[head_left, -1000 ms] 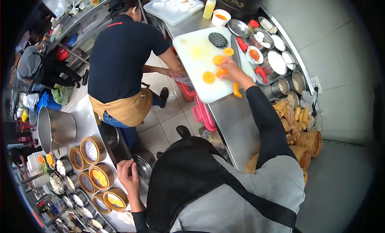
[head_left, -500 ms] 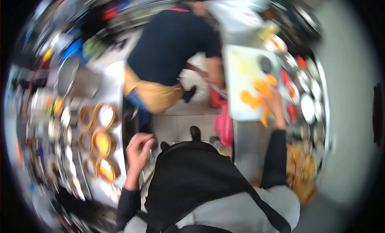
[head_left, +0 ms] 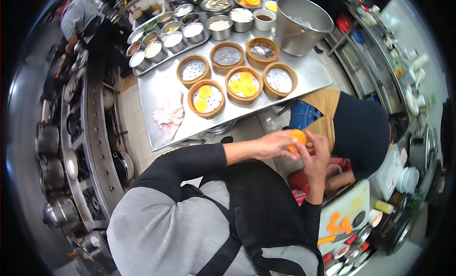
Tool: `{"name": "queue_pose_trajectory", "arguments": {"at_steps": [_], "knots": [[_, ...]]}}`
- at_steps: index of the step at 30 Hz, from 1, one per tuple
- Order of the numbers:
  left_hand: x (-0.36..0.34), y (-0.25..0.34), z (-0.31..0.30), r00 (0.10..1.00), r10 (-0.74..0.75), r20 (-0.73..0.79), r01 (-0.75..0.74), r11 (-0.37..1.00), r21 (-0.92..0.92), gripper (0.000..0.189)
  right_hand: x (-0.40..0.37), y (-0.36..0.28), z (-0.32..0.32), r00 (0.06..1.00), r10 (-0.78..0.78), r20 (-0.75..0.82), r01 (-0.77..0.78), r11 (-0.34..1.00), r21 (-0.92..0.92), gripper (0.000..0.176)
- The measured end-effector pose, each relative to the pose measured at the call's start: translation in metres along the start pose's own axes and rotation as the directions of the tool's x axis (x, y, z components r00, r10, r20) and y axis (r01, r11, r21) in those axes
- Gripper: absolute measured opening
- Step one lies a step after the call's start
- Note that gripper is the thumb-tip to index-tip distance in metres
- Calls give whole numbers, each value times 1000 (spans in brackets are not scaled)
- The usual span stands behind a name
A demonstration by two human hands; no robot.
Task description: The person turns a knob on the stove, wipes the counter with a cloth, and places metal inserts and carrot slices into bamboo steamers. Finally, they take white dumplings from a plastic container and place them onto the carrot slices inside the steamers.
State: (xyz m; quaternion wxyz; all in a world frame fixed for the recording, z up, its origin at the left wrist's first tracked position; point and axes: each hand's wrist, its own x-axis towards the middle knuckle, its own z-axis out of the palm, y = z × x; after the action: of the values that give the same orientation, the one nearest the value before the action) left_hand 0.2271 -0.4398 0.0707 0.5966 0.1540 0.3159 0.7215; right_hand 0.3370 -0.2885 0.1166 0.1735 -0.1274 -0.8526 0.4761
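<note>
In front of my apron, both hands meet around thin round orange slices (head_left: 297, 139) that look like carrot. My left hand (head_left: 273, 147) holds them from the left with its fingers closed. The fingers of my right hand (head_left: 316, 155) pinch at their right edge; how many slices there are is hidden. Beyond my hands, a bamboo steamer (head_left: 243, 100) on the metal table holds three orange slices, and another bamboo steamer (head_left: 193, 109) holds two. Several more steamers show perforated white liners. More orange pieces (head_left: 334, 223) lie on the cutting board (head_left: 359, 196) at lower right.
A co-worker (head_left: 361, 126) bends down close to my right hand. Metal tubs (head_left: 219, 28) of ingredients and a large steel pot (head_left: 300, 31) stand at the table's back. Raw pale meat (head_left: 169, 115) lies at its left. A stove (head_left: 95, 148) runs along the left.
My view has swung left from the cutting board towards the steamers. My right hand has left the board and come together with my left hand, with orange slices now between them.
</note>
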Motion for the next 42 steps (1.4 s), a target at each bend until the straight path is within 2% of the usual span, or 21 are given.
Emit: {"name": "queue_pose_trajectory", "arguments": {"at_steps": [5,9,12,15,17,18,20,21,22,23,24,26,29,31,33,36,38,39,40,41,42], "knots": [[-64,57,-56,861,363,-356,-355,931,88,38,74,-34,126,928,-371,41,373,928,-29,42],[-110,94,-111,700,468,-540,-474,869,140,40,117,-61,218,894,-442,72,441,897,26,26],[-159,119,-153,647,478,-594,-601,799,-12,37,149,-75,277,951,-159,265,46,921,388,13],[-206,132,-204,534,511,-674,-667,745,37,38,195,-76,328,932,-116,344,-13,936,351,18],[-228,138,-221,367,564,-739,-711,682,168,37,223,-60,368,876,-43,480,8,997,74,29],[-235,141,-228,370,566,-737,-713,682,166,37,230,-64,380,878,-43,477,10,997,71,29],[-247,144,-243,298,518,-802,-780,616,108,37,241,-73,408,906,-165,389,230,965,-126,41],[-249,145,-247,286,519,-805,-802,590,95,40,244,-82,416,853,-429,296,500,834,-234,45],[-250,145,-251,266,514,-815,-812,576,98,40,242,-90,424,843,-435,318,513,829,-224,45],[-246,147,-255,229,550,-803,-837,532,126,40,237,-95,428,886,-198,420,223,975,-11,44],[-240,147,-256,197,580,-790,-858,492,146,41,226,-113,422,831,34,556,-136,980,143,44],[-233,156,-256,194,598,-777,-872,468,143,39,206,-124,419,676,85,732,-227,969,98,34],[-230,165,-271,271,470,-840,-902,428,-52,33,216,-91,430,713,20,701,-243,945,221,30],[-239,169,-282,237,508,-828,-864,499,59,34,229,-80,427,862,6,508,-129,970,206,27],[-243,171,-288,183,573,-799,-795,564,222,35,233,-77,422,837,11,547,-69,994,86,27],[-238,173,-289,199,549,-812,-761,609,225,35,232,-85,422,771,64,633,22,992,-127,27],[-231,175,-283,216,551,-806,-771,603,205,35,230,-91,425,821,-423,383,522,828,-205,29],[-227,177,-280,234,553,-800,-782,596,183,35,230,-114,423,898,-191,395,280,943,-182,28],[-224,176,-277,235,550,-801,-781,598,181,35,229,-114,425,899,-188,396,278,943,-183,28],[-220,175,-273,233,566,-791,-772,602,203,34,229,-112,426,845,-78,529,17,993,120,25],[-217,175,-273,236,584,-777,-763,606,224,34,231,-110,427,748,-30,663,-286,887,363,23]]}}
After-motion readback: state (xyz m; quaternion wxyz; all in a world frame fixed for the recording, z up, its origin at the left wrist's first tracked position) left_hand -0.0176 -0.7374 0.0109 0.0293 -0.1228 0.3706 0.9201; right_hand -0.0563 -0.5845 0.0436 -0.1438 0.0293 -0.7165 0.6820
